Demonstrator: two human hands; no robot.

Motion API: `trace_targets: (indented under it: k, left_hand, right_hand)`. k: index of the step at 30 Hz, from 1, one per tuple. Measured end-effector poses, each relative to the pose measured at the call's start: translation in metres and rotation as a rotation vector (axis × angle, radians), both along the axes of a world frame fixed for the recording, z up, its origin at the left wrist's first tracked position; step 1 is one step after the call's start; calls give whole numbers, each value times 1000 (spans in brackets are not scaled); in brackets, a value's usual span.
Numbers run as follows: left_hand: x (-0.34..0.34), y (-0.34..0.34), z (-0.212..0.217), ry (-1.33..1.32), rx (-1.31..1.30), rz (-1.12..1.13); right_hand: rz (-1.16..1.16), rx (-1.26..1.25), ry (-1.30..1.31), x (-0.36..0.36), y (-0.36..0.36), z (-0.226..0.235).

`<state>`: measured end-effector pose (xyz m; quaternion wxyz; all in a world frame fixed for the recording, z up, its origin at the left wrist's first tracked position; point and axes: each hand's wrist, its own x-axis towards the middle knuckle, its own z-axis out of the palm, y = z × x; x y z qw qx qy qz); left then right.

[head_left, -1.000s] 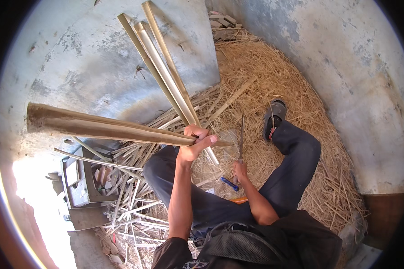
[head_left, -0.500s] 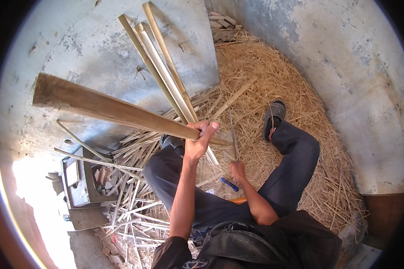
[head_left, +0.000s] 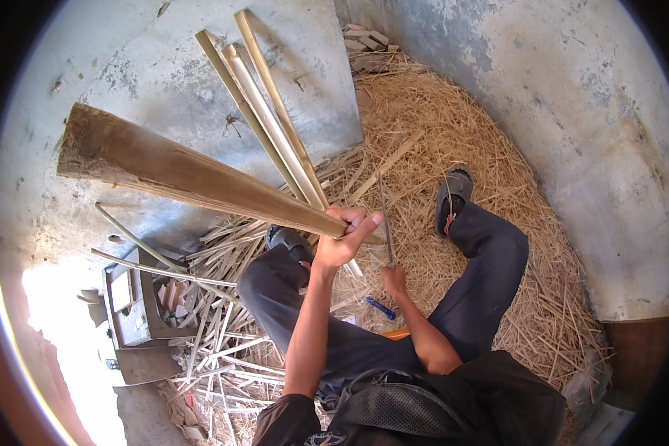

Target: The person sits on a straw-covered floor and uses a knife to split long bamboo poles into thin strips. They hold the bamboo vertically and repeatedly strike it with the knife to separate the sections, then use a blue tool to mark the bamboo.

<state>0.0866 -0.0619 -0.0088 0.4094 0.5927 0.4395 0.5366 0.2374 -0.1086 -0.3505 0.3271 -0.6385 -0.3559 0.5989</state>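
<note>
My left hand point(head_left: 340, 241) is closed around a long split bamboo piece point(head_left: 193, 172). Its broad end rises toward the upper left, and its lower end, just past my fist, comes near the blade. Between my legs, my right hand point(head_left: 394, 281) grips a long, thin-bladed knife point(head_left: 384, 223) with the blade pointing away from me. My fingers hide most of its handle. Whether the blade touches the bamboo I cannot tell. A small blue tool point(head_left: 380, 308) lies just left of my right wrist, and part of an orange object point(head_left: 396, 335) shows by my lap.
Several bamboo poles point(head_left: 267, 111) lean on the grey wall point(head_left: 156, 67) beyond my left hand. Shavings point(head_left: 483, 163) cover the floor. Loose strips point(head_left: 215, 334) pile up on the left beside a worn box point(head_left: 137, 312). Another wall point(head_left: 595, 149) curves along the right.
My left hand has shifted slightly right, and the bamboo piece has turned so its upper end looks broader. My right hand and the knife have hardly moved.
</note>
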Motion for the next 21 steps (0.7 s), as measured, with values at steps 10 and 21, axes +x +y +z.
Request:
trace_targets:
  k: [10,21]
  left_hand:
    - [-1,-1,2,-15,-30,-14]
    - [-8,1,-2,0,26,9]
  right_hand:
    - [-3,-336,66,18,-23,-46]
    - [55,66,6,6,3,-18]
